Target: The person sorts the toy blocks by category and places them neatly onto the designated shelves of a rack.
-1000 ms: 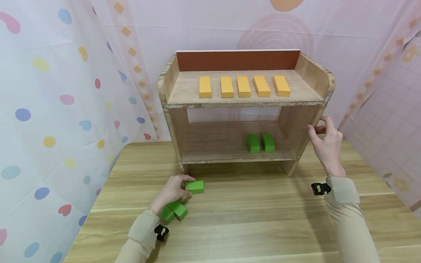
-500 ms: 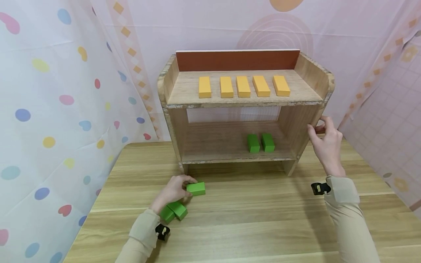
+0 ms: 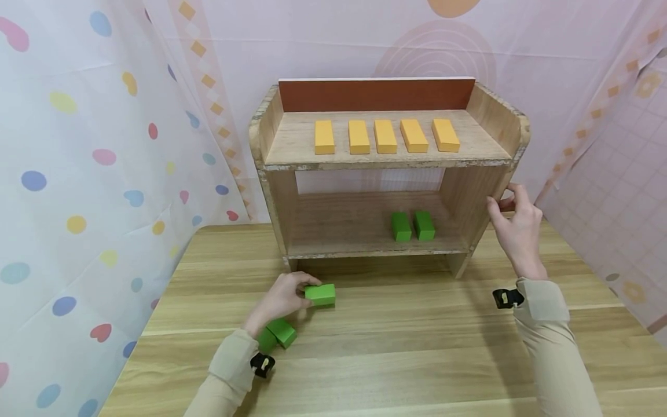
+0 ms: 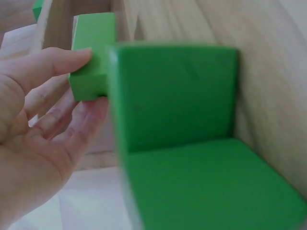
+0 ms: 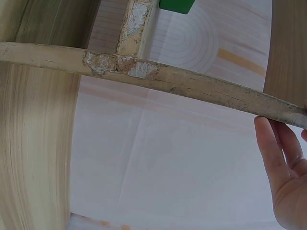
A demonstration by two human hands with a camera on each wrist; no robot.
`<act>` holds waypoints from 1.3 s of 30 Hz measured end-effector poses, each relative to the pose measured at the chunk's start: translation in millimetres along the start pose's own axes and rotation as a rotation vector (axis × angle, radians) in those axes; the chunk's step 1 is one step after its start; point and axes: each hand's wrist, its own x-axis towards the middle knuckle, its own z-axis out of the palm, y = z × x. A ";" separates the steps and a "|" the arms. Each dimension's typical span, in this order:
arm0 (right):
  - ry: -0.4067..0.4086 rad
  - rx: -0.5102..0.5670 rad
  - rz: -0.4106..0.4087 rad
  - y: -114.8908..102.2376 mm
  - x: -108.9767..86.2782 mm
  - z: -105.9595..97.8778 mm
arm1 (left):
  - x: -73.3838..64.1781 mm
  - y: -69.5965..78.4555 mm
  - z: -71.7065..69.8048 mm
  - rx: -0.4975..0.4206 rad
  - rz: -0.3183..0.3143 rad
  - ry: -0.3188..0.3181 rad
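Observation:
My left hand pinches a green block between thumb and fingers, low over the table in front of the shelf's left leg. In the left wrist view, the thumb presses one side of this block. Two loose green blocks lie near the left wrist, one partly hidden by it; they loom large in the left wrist view. My right hand grips the right side panel of the small wooden shelf, thumb at the front edge and fingers outside. The right wrist view shows fingertips against that panel.
Several yellow blocks lie in a row on the upper board. Two green blocks sit toward the right of the lower board. The wooden table meets a patterned cloth at the left and back.
My left hand has moved right and slightly away from me with the green block, which now looks slightly raised. The right hand stays on the shelf panel.

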 end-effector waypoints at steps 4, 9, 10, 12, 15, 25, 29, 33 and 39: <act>0.000 0.007 -0.002 0.5 0.5 0.6 | 3.1 6.8 -0.2 -0.008 0.045 0.017; 0.000 0.007 -0.007 1.1 0.8 1.5 | 7.3 16.4 -1.6 -0.050 0.105 0.033; 0.000 0.008 -0.007 1.1 0.8 1.6 | 8.1 18.9 -1.9 -0.055 0.114 0.043; -0.002 0.011 -0.008 1.2 0.8 1.6 | 10.2 23.8 -2.0 -0.058 0.129 0.065; -0.007 0.014 -0.009 1.1 0.5 1.3 | 13.4 30.9 -1.3 -0.041 0.150 0.112; -0.006 0.016 -0.007 1.2 0.2 0.6 | 30.7 49.5 10.0 -0.078 0.258 0.329; -0.016 0.013 -0.003 0.6 -0.5 0.1 | 38.0 57.2 16.9 -0.105 0.302 0.413; -0.021 0.010 -0.002 0.1 -0.6 -0.2 | 44.9 63.5 23.8 -0.149 0.320 0.471; -0.011 0.010 -0.004 -0.5 -0.5 -0.3 | 57.2 68.7 32.1 -0.142 0.292 0.549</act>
